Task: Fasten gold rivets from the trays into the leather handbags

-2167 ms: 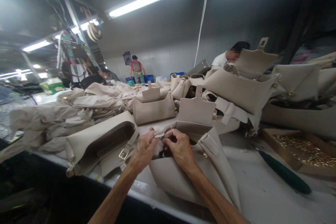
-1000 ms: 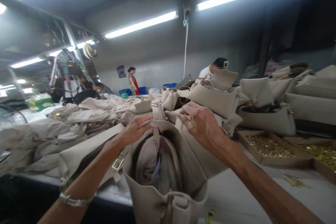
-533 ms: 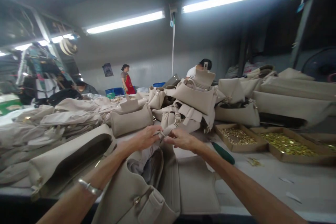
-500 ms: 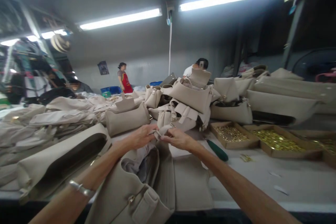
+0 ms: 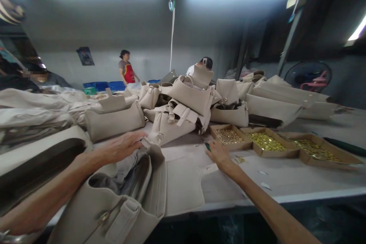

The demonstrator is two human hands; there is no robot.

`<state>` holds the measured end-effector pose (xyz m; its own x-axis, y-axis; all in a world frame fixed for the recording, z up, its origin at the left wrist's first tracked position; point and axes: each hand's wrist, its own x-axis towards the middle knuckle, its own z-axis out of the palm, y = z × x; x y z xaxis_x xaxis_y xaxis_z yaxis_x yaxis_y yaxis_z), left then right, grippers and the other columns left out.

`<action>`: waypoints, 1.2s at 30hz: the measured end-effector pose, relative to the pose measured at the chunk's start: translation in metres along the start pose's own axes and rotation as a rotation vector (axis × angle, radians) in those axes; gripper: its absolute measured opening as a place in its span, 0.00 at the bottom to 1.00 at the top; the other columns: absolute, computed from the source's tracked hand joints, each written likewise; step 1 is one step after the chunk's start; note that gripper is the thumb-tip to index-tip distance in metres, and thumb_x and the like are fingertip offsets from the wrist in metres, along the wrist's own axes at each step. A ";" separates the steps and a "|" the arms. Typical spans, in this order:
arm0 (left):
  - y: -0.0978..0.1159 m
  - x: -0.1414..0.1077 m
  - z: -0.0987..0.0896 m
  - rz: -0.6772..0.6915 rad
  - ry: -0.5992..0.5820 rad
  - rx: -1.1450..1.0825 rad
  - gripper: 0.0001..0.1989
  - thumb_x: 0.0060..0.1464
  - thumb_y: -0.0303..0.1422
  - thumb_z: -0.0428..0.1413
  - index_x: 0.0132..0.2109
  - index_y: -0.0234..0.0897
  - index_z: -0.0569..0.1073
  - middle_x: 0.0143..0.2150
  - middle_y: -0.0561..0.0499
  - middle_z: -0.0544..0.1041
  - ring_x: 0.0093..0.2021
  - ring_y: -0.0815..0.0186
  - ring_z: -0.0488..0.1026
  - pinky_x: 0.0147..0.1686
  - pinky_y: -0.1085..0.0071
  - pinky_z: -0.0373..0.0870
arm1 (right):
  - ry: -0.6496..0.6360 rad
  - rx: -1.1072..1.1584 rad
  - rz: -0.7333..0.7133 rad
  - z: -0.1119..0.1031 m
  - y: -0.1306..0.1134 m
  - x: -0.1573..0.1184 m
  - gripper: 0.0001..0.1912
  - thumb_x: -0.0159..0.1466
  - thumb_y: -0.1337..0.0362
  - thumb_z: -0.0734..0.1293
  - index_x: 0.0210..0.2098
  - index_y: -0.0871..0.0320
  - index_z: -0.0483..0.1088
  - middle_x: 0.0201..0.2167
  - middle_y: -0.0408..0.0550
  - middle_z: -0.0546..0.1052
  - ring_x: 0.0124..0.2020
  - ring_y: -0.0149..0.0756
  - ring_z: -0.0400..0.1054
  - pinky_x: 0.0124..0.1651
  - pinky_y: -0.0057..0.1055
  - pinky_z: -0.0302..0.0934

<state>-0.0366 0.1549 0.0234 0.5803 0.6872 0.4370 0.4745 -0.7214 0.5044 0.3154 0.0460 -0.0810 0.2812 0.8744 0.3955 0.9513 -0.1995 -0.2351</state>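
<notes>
Beige bag is pinched by the left hand, while the right hand covers a green handle, grip unclear.

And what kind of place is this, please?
Probably a bag workshop: many similar beige bags are heaped on a worktable, near cardboard trays of small gold-coloured pieces.

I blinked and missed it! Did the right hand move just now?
Yes. The right hand has moved right, away from the bag and closer to the leftmost box; it's now at the green tool.
</notes>
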 end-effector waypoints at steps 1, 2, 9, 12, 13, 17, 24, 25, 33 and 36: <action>0.003 -0.001 -0.001 0.009 -0.061 0.018 0.15 0.45 0.40 0.55 0.41 0.44 0.76 0.41 0.51 0.78 0.43 0.59 0.73 0.49 0.69 0.66 | -0.009 -0.004 0.013 0.004 0.000 -0.001 0.10 0.57 0.71 0.65 0.39 0.63 0.70 0.43 0.64 0.74 0.49 0.52 0.65 0.52 0.43 0.58; 0.007 -0.002 -0.002 0.022 -0.147 0.041 0.15 0.47 0.39 0.54 0.44 0.45 0.75 0.43 0.51 0.77 0.45 0.59 0.72 0.49 0.69 0.65 | -0.014 0.000 0.019 0.007 0.000 -0.001 0.11 0.58 0.71 0.64 0.41 0.64 0.70 0.44 0.65 0.73 0.50 0.53 0.65 0.54 0.44 0.57; 0.031 -0.002 -0.014 0.103 -0.390 0.144 0.13 0.54 0.39 0.51 0.44 0.42 0.74 0.39 0.51 0.76 0.41 0.62 0.70 0.44 0.71 0.61 | -0.102 0.175 0.030 -0.015 0.007 0.008 0.11 0.58 0.63 0.61 0.35 0.61 0.73 0.35 0.57 0.77 0.40 0.46 0.71 0.44 0.37 0.64; 0.039 -0.001 -0.016 0.126 -0.429 0.127 0.15 0.56 0.42 0.49 0.40 0.40 0.75 0.35 0.50 0.75 0.37 0.63 0.69 0.39 0.73 0.60 | -0.156 0.542 0.121 -0.043 0.004 0.006 0.18 0.59 0.54 0.60 0.36 0.61 0.72 0.32 0.56 0.77 0.32 0.41 0.72 0.33 0.33 0.65; 0.042 0.001 -0.016 0.138 -0.438 0.118 0.15 0.56 0.43 0.48 0.37 0.39 0.75 0.32 0.51 0.74 0.34 0.64 0.68 0.37 0.73 0.60 | -0.171 0.712 0.158 -0.054 0.000 0.003 0.20 0.58 0.51 0.61 0.37 0.61 0.71 0.32 0.56 0.77 0.29 0.39 0.71 0.30 0.31 0.65; 0.046 0.011 -0.010 0.163 -0.416 0.088 0.19 0.58 0.40 0.43 0.22 0.37 0.63 0.20 0.55 0.61 0.24 0.69 0.59 0.28 0.73 0.54 | -0.185 0.896 0.056 -0.104 -0.030 -0.018 0.27 0.57 0.48 0.65 0.49 0.59 0.68 0.30 0.51 0.76 0.22 0.33 0.67 0.21 0.27 0.59; 0.036 0.029 0.008 0.085 -0.407 0.088 0.20 0.54 0.38 0.47 0.18 0.38 0.53 0.16 0.58 0.50 0.20 0.72 0.48 0.21 0.71 0.45 | -0.122 0.356 -0.583 -0.114 -0.103 -0.056 0.21 0.65 0.64 0.59 0.56 0.54 0.66 0.44 0.52 0.76 0.44 0.41 0.71 0.46 0.36 0.66; 0.035 0.030 0.009 0.075 -0.406 0.088 0.20 0.54 0.38 0.47 0.18 0.38 0.53 0.16 0.58 0.49 0.19 0.72 0.48 0.21 0.71 0.44 | -0.143 0.301 -0.607 -0.107 -0.113 -0.058 0.21 0.65 0.66 0.59 0.57 0.55 0.65 0.44 0.52 0.75 0.44 0.42 0.71 0.46 0.37 0.66; 0.038 0.029 0.008 0.054 -0.420 0.081 0.20 0.53 0.40 0.47 0.18 0.37 0.52 0.17 0.58 0.46 0.20 0.73 0.45 0.20 0.72 0.42 | -0.223 0.143 -0.439 -0.074 -0.143 -0.044 0.22 0.66 0.69 0.60 0.59 0.55 0.62 0.43 0.53 0.74 0.42 0.41 0.71 0.46 0.36 0.65; 0.038 0.029 0.009 0.041 -0.415 0.084 0.20 0.53 0.40 0.47 0.18 0.37 0.51 0.18 0.58 0.46 0.20 0.73 0.44 0.20 0.71 0.41 | -0.231 0.168 -0.415 -0.072 -0.146 -0.042 0.21 0.67 0.68 0.60 0.59 0.55 0.63 0.44 0.53 0.73 0.43 0.41 0.71 0.48 0.35 0.64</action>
<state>0.0044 0.1467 0.0489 0.8089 0.5777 0.1093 0.4882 -0.7635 0.4227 0.1737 0.0061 0.0005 -0.1705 0.9437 0.2835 0.9380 0.2436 -0.2468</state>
